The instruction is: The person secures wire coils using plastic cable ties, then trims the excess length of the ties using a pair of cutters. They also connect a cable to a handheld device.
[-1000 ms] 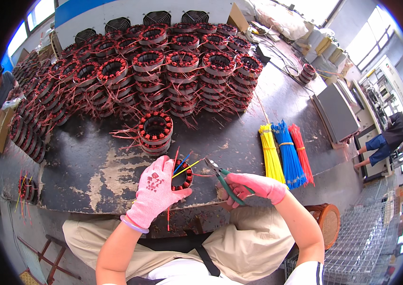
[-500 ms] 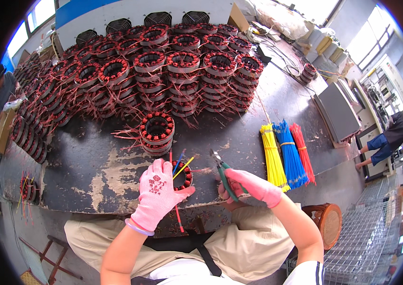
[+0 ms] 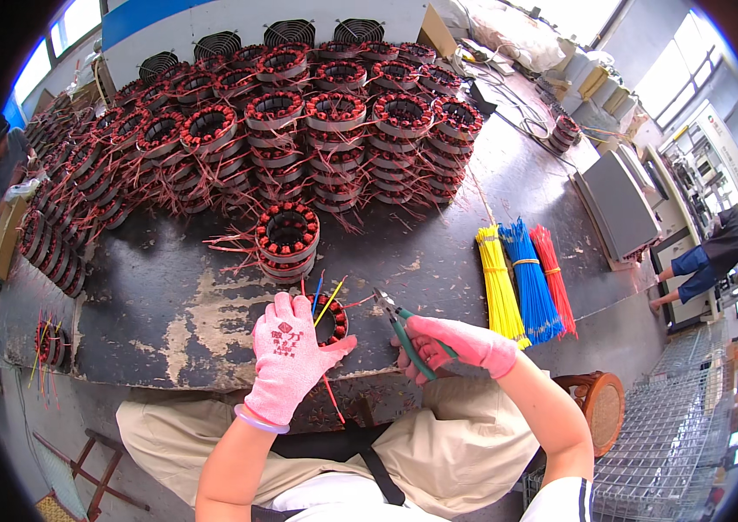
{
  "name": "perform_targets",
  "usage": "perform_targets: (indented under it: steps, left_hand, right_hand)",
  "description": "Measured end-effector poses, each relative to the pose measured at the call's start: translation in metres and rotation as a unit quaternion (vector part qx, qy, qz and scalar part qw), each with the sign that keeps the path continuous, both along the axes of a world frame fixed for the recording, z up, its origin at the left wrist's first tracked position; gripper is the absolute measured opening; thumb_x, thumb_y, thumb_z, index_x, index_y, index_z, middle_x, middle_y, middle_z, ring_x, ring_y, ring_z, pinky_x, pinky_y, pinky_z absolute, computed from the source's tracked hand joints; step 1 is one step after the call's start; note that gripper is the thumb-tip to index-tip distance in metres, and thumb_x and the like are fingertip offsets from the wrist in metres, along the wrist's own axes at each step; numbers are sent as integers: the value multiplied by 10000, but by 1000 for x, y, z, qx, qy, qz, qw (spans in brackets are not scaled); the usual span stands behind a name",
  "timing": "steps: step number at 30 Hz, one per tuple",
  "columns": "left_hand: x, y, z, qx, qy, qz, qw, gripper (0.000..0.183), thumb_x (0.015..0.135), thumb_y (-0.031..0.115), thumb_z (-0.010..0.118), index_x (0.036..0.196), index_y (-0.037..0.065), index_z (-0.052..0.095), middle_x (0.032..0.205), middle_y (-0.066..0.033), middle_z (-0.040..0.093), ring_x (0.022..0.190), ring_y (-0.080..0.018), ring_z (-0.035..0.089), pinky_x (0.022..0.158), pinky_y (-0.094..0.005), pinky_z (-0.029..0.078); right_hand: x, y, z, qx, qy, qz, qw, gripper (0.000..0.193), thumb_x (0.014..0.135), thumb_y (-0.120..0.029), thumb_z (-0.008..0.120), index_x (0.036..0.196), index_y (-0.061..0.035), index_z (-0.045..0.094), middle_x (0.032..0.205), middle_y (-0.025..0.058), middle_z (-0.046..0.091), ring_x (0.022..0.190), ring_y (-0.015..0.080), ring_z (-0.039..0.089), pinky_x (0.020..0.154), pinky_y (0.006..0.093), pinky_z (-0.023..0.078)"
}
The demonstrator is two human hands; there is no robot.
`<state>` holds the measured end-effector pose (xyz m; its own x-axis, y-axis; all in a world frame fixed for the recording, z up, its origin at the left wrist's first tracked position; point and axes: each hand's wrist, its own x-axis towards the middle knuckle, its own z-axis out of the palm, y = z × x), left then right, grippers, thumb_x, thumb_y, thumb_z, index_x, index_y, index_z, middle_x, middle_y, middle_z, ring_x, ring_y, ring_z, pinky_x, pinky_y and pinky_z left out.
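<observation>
My left hand (image 3: 286, 357), in a pink glove, grips a small round stator (image 3: 332, 318) with red windings at the near edge of the dark worktable (image 3: 169, 304). Yellow, blue and red wire leads stick up from that stator. My right hand (image 3: 456, 344), also gloved in pink, holds green-handled cutting pliers (image 3: 404, 329), their tip pointing up-left toward the leads, a little to the right of them. Two more wound stators (image 3: 287, 239) are stacked just behind my left hand.
Several stacks of wound stators (image 3: 334, 130) fill the back of the table. Bundles of yellow (image 3: 499, 287), blue (image 3: 530, 278) and red (image 3: 553, 274) sleeving lie to the right. A round wooden stool (image 3: 599, 404) and a wire basket (image 3: 691, 426) stand at right. A person (image 3: 717, 252) stands far right.
My right hand with the pliers drew back slightly to the right from the leads. My left hand shifted its hold on the small stator, which stayed in place.
</observation>
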<state>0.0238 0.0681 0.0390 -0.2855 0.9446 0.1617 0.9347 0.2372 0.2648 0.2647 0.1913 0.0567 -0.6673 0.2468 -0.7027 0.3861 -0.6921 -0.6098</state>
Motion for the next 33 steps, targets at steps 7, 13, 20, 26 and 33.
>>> perform_targets:
  steps: [7,13,20,26,33]
  left_hand:
    - [0,-1,-5,9,-2,2,1000,824,644,597,851,1104,-26,570,1101,-175,557,1007,-337,607,845,-447,518]
    - [-3,-5,-2,9,-29,-9,999,766,658,537,856,1124,-2,575,1146,-182,564,1055,-353,599,883,-454,513]
    - [-49,-55,4,13,-7,1,1000,729,643,412,894,1146,4,557,1187,-213,562,1070,-404,596,902,-473,513]
    - [-85,-73,3,-3,-6,20,1000,790,652,383,895,1218,-28,526,1259,-218,548,1137,-406,570,957,-459,493]
    - [-125,-97,2,6,-39,84,996,784,651,445,887,1177,-35,560,1269,-241,557,1187,-420,556,997,-480,476]
  right_hand:
    - [-14,-11,-3,126,-73,5,989,390,1035,-425,514,1119,-48,567,786,43,635,642,140,614,568,302,513]
    - [5,-10,-56,18,156,-153,976,304,994,-267,591,1195,-42,548,1100,160,663,972,244,681,876,399,576]
    - [-75,18,-111,-160,428,-310,834,336,905,-26,547,1239,9,549,1442,269,503,1319,451,506,1198,562,333]
    - [-30,130,-97,138,328,-413,838,307,936,-83,598,1234,-11,609,1133,111,681,1061,248,650,1023,412,498]
    - [19,91,-79,126,243,-287,918,355,972,-131,556,1318,-51,558,1206,137,670,843,142,637,744,271,528]
